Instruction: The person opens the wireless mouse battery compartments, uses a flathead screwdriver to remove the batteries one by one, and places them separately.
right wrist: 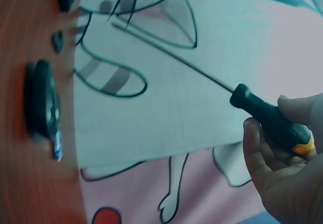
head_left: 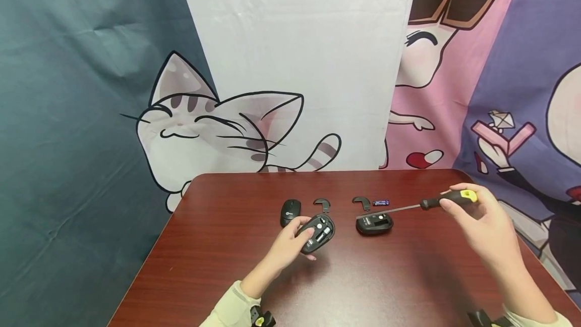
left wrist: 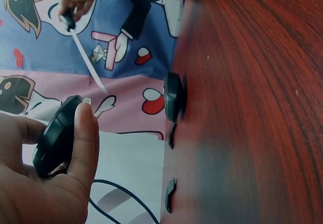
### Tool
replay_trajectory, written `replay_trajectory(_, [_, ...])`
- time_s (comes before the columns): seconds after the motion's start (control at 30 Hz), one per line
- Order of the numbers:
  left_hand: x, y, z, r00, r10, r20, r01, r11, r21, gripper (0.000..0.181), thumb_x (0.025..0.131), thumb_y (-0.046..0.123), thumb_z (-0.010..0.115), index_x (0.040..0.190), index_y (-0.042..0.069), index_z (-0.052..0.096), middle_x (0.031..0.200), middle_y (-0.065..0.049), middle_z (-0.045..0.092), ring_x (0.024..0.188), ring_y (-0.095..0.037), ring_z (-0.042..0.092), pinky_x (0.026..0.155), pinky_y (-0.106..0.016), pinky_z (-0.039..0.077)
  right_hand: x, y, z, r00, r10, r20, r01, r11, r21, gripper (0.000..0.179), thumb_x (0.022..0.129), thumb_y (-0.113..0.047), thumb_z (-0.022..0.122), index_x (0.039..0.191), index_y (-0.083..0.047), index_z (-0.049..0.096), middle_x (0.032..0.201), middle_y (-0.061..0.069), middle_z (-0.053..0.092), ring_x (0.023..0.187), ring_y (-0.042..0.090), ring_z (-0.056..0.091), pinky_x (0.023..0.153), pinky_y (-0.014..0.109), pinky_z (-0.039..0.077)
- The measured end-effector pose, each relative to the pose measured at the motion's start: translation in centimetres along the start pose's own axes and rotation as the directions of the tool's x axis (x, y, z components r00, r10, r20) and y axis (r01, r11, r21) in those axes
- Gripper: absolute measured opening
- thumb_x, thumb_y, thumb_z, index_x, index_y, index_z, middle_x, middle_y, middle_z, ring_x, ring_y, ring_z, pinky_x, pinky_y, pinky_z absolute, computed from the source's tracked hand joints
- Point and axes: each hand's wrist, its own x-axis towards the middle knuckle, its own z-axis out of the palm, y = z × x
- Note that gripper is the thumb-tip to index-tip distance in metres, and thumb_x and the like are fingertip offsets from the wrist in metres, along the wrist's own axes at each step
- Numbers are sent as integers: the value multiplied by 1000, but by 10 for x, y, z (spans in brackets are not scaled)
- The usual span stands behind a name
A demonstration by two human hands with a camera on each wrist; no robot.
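Observation:
My left hand [head_left: 283, 243] grips a black computer mouse [head_left: 320, 232] above the table, its underside turned up and its battery bay uncovered. Something silvery, like a battery, shows in that bay. In my right hand [head_left: 492, 231] is a screwdriver [head_left: 431, 203] with a black and yellow handle, its long thin shaft pointing left. The shaft overlaps a second mouse [head_left: 374, 224] in the head view; in the right wrist view the screwdriver [right wrist: 267, 114] is clear of the table. That second mouse lies underside up, its bay also uncovered.
Behind the two mice lie two curved black battery covers, a left cover [head_left: 323, 204] and a right cover [head_left: 362, 202]. A blue battery [head_left: 381, 203] lies beside the right one. Another black mouse [head_left: 290, 211] sits upright at left. A printed curtain [head_left: 308, 39] hangs behind the reddish-brown table [head_left: 218, 246].

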Motion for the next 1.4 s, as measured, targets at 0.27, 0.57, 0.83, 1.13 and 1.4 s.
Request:
replay_trajectory(0.27, [-2,4,3,1000,-5,-3,5,998,70,43,99,22,64,134,-1,53,110,-13,63,70,-20,68,66,-63,60,-9,-21,1,990,-126,68,75,861,503,37,93,19,55,126,1,51,112,5,74,94,10,74,89,12,56])
replay_trajectory(0.57, [-2,12,3,1000,11,18,-14,992,125,43,99,27,66,133,3,56,110,-13,65,73,-32,68,64,-61,60,-14,-30,1,973,-213,92,114,783,611,44,93,27,43,132,7,47,119,11,71,104,16,72,97,20,55])
replay_trajectory(0.83, [-3,17,5,999,30,31,-34,992,125,40,100,26,65,132,3,58,109,-13,68,68,-22,67,62,-60,60,-16,-32,9,932,-337,133,160,712,684,55,85,37,38,135,15,37,124,21,66,113,25,69,100,25,55])
replay_trajectory(1.13, [-1,16,7,998,32,45,-37,993,111,38,99,24,65,129,2,60,102,-13,70,70,-36,68,63,-65,58,-22,-36,19,895,-436,91,277,706,652,53,83,37,41,133,24,31,124,23,64,113,26,69,101,26,55])
replay_trajectory(1.4, [-2,16,7,999,27,46,-32,992,125,36,100,26,64,129,4,61,98,-11,69,65,-33,67,61,-61,60,-26,-41,25,876,-472,98,345,757,555,48,83,35,47,129,25,34,123,20,65,114,22,68,98,20,55])
